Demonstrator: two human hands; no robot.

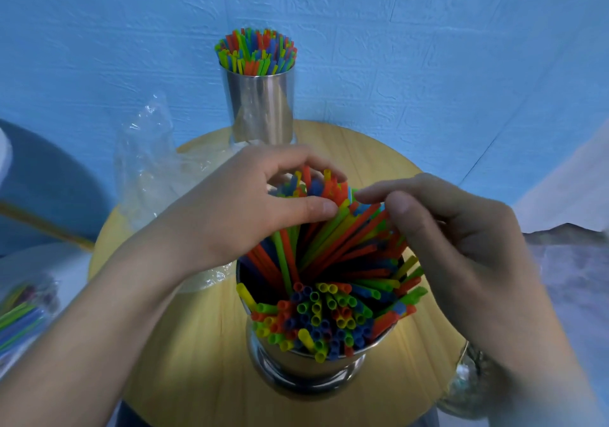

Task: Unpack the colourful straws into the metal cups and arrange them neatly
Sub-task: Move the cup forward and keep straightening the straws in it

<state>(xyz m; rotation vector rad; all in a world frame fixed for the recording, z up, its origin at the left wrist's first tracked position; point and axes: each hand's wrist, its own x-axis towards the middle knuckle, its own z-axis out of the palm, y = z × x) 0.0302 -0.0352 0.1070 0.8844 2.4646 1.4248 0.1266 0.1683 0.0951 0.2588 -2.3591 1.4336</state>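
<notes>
Plastic tubular straws (329, 311) fan from steel cup (306, 365).

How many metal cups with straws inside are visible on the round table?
2. One metal cup stands at the table's far edge by the wall; the other cup is at the near edge, below both hands. None seems hidden.

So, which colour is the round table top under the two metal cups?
Light yellowish wood grain; the round wooden table top shows best in the head view.
</notes>
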